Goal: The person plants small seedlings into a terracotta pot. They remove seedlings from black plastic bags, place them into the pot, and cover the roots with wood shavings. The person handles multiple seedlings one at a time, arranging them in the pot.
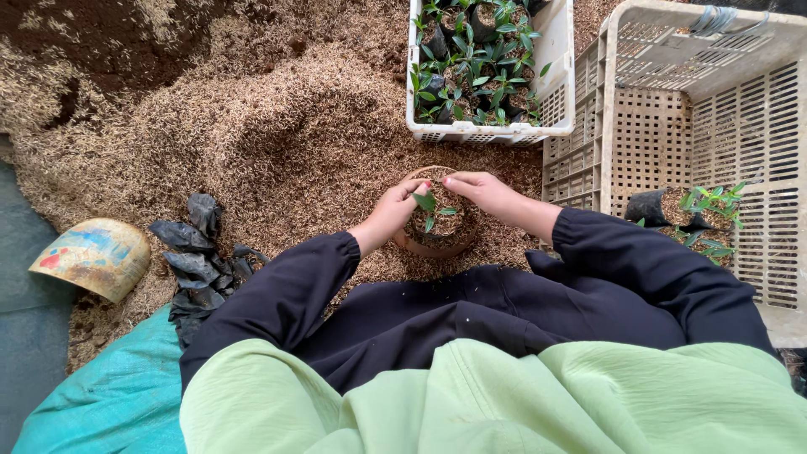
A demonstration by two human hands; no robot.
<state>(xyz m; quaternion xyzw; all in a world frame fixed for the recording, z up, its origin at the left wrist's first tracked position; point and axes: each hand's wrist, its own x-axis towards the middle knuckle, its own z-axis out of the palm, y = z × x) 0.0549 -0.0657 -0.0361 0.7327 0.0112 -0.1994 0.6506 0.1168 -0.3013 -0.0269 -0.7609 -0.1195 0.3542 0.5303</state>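
A small round pot filled with husk mix stands on the heap in front of me, with a green seedling in its middle. My left hand curls around the pot's left rim, fingertips beside the seedling. Reaching in from the right, my right hand rests its fingers on the pot's far rim and the filling. Both arms wear dark sleeves.
A large heap of rice husk covers the ground. A white crate full of potted seedlings stands behind. A bigger slatted crate at right holds a few seedlings. Black plastic bags and a curved scoop lie at left.
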